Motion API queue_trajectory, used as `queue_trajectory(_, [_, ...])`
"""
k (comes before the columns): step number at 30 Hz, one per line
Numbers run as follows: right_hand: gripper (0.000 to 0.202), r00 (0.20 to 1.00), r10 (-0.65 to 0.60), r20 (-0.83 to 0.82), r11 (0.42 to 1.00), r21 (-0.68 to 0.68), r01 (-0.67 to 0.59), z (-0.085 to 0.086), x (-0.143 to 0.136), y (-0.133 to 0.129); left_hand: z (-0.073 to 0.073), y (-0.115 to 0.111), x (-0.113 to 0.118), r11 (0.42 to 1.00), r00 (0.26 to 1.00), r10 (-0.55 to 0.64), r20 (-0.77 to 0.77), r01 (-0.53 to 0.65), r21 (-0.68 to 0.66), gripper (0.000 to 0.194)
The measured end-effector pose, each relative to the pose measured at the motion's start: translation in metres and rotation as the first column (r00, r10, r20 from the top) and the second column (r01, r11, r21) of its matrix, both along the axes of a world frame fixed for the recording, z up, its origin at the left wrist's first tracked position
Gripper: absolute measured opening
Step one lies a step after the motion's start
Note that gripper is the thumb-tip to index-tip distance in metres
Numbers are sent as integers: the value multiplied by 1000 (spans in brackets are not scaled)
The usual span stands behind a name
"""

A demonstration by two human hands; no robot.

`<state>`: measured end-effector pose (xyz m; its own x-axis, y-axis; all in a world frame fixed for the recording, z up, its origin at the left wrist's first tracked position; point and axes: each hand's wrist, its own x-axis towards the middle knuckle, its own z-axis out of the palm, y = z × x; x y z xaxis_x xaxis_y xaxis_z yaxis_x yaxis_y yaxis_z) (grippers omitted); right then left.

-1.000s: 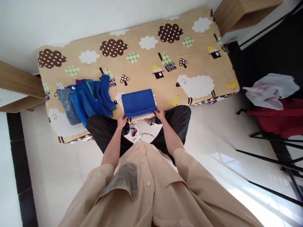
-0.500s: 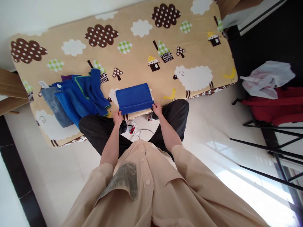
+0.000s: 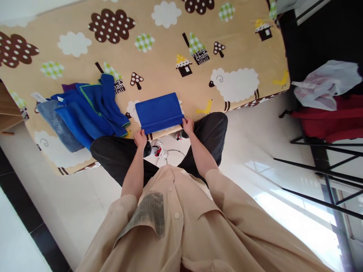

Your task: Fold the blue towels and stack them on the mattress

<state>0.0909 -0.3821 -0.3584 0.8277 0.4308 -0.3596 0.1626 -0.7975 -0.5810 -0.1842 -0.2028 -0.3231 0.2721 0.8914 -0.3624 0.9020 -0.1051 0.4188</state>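
A blue cloth, folded into a flat rectangle with a narrow folded strip along its near edge, lies on the patterned bed cover. My left hand pinches its near left corner. At the near right corner, my right hand grips the cloth between thumb and fingers. To the left of the folded cloth lies a loose heap of blue cloths with green edging. A grey-blue cloth with a pale tag rests at the heap's left side.
My knees in black trousers press near the bed's front edge. On the right, a white plastic bag sits by a red cloth above a black metal frame. Wooden furniture stands at the far left.
The view has shifted slightly closer to the bed. Both hands still hold the near corners of the folded blue cloth, whose shape looks the same.
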Motion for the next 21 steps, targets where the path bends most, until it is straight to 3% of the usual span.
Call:
queue_trajectory(6, [35, 998, -56, -26, 998, -4, 56, 3, 1, 5, 2, 2, 0, 1000, 1000, -1, -14, 1, -3, 38])
queue_trajectory(11, [30, 994, -55, 97, 998, 29, 53, 23, -10, 3, 17, -2, -3, 996, 1000, 24, -6, -23, 91, 38])
queue_trajectory(13, [30, 984, 14, 177, 999, 37, -21, 34, -16, 3, 25, -6, -2, 985, 997, -77, 23, 72, 156, 41])
queue_trajectory(15, [33, 965, 140, 223, 985, 66, -158, 43, -22, 3, 31, -11, 0, 949, 961, -269, 64, 253, 188, 43])
queue_trajectory(18, [39, 884, 387, 261, 898, 112, -426, 47, -29, 3, 33, -19, 5, 850, 853, -516, 83, 497, 174, 50])
queue_trajectory(21, [49, 797, 556, 237, 806, 79, -586, 45, -31, 0, 26, -23, 7, 804, 806, -590, 39, 583, 117, 63])
